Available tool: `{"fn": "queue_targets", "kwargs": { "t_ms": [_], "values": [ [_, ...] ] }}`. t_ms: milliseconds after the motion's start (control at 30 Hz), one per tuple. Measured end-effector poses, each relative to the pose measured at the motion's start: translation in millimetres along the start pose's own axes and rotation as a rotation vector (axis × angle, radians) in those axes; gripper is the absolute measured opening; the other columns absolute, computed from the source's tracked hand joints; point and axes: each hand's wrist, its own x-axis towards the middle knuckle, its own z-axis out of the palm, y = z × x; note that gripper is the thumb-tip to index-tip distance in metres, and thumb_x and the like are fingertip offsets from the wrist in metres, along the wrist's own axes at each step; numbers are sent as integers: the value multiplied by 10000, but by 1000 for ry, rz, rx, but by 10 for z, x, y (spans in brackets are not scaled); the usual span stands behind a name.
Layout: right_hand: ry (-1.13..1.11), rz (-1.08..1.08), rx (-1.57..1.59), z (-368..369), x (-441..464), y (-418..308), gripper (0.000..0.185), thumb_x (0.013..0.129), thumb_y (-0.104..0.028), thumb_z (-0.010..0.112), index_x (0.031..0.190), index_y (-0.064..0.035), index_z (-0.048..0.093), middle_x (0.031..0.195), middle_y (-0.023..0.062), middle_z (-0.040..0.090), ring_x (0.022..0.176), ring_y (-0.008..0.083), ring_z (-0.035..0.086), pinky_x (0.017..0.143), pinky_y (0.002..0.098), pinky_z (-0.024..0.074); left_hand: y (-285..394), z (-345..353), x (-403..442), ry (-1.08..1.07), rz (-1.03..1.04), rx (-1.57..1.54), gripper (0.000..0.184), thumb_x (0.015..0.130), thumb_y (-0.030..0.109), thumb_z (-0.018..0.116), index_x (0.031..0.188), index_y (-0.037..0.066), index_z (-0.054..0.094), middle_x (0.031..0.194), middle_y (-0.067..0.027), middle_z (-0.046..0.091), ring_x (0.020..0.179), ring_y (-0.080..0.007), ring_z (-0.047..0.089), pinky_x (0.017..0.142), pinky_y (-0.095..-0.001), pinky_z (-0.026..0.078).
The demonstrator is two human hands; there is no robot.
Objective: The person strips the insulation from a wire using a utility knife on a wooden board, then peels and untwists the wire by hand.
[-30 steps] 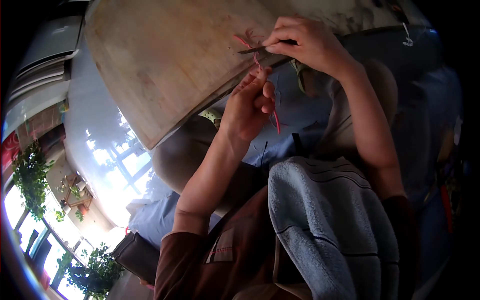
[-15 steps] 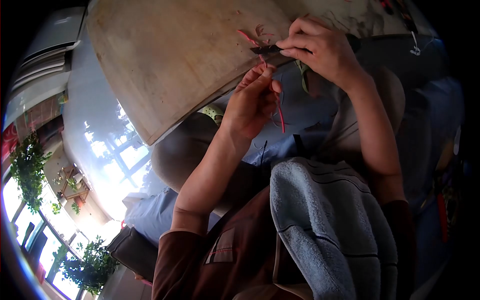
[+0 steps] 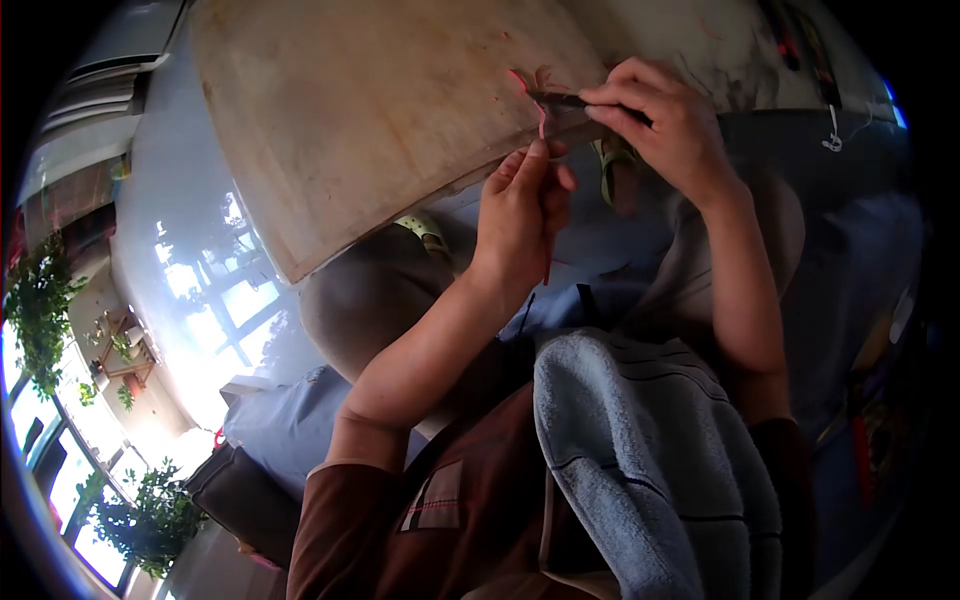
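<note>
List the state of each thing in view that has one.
Left hand: closed, pinching pink strand
Right hand: closed on dark blade
Pink strand: bent, lower end hanging below left hand
Dark blade: tip at strand, contact unclear
Wooden board: stained, with pink bits
Blue-grey towel: draped, creased

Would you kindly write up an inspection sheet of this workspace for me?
Surface: wooden board, visibly stained.
Job's things: pink strand across the board's edge; dark blade-like tool with its tip at the strand.
Clutter: small reddish scraps near that tip; dark tools at upper right.
Grips: left grip pinches the strand; right grip holds the blade-like tool.
Cables: thin white strand by the dark tools; cannot tell whether it's a cable.
Surroundings: blue-grey towel over brown shirt; green plants by bright windows at left.
</note>
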Motion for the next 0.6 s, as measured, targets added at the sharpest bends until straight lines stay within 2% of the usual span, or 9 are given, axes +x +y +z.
{"fn": "queue_targets", "kwargs": {
  "t_ms": [100, 233, 333, 600],
  "values": [
    [39, 8, -15, 1, -5, 17, 113, 727, -183, 683, 833, -142, 682, 778, -36, 559, 758, 142, 570, 656, 286, 484, 2, -37, -4, -37, -35, -41, 199, 957, 251, 445, 963, 63, 510, 678, -22, 540, 506, -51, 370, 422, -191, 281],
    [-19, -105, -70, -21, -41, -21, 123, 692, -163, 710, 811, -146, 685, 778, -40, 557, 767, 135, 565, 658, 284, 491, 43, -5, -28, -31, -45, -41, 191, 957, 249, 444, 935, 69, 504, 687, -26, 547, 508, -54, 367, 422, -194, 278],
    [-33, -148, -86, -11, -57, -36, 130, 675, -150, 720, 801, -148, 687, 778, -41, 553, 768, 133, 557, 662, 280, 492, 24, 44, -20, 16, -22, -56, 146, 956, 204, 435, 918, 79, 501, 726, -21, 526, 499, -46, 303, 396, -173, 245],
    [-7, -120, -77, 73, -124, -85, 124, 675, -146, 716, 795, -143, 683, 782, -40, 551, 773, 136, 550, 665, 277, 488, 43, 21, -35, 45, -74, -2, 200, 949, 258, 448, 841, 96, 496, 618, 10, 423, 449, -55, 264, 355, -194, 186]
  ]
}}
